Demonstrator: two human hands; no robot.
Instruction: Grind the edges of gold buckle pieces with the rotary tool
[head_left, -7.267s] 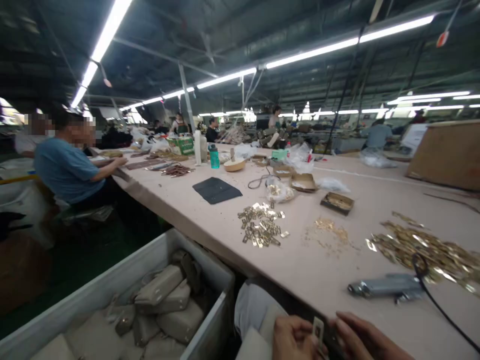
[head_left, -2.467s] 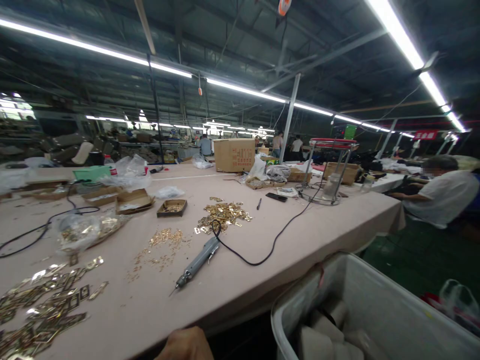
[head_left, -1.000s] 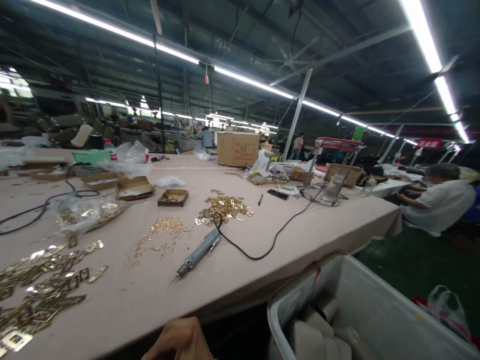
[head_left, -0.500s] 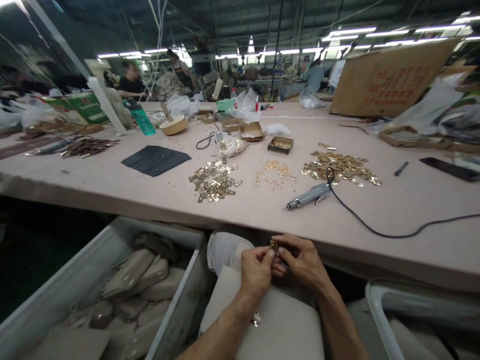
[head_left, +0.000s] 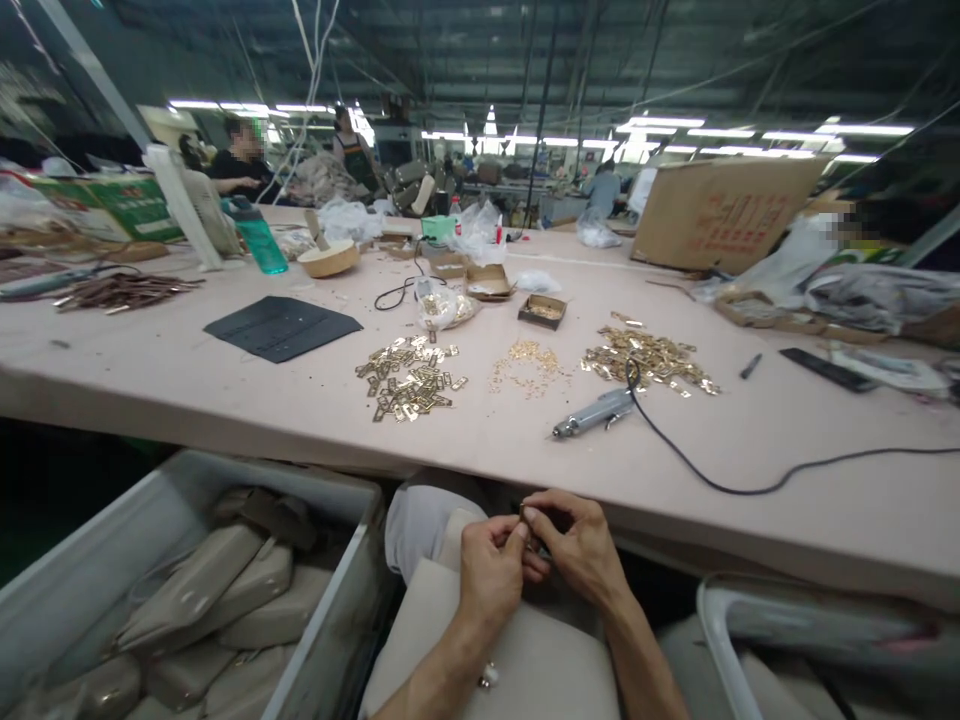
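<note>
My left hand [head_left: 491,565] and my right hand [head_left: 574,545] meet above my lap, both pinching a small gold metal plate [head_left: 523,513]. The plate shows nearly edge-on, mostly hidden by the fingertips. Under my forearms lies a beige bag [head_left: 427,620], with a small shiny metal fitting [head_left: 489,676] on it near my left forearm. On the table ahead are a pile of gold metal plates with slots [head_left: 411,380], a scatter of tiny gold pieces [head_left: 529,368] and a larger pile of gold plates [head_left: 649,358]. A grey electric screwdriver [head_left: 592,414] lies in front of the right pile.
A bin [head_left: 330,600] of beige bags stands at my left, another bin [head_left: 724,640] at my right. The screwdriver's black cord [head_left: 720,487] crosses the table's right side. A dark sheet [head_left: 281,328], small open boxes [head_left: 541,311] and a teal bottle [head_left: 259,240] are farther back. Co-workers sit beyond.
The view has shifted, so the table items appear farther left and slightly lower. The plate has turned from showing its face to nearly edge-on between my fingers.
</note>
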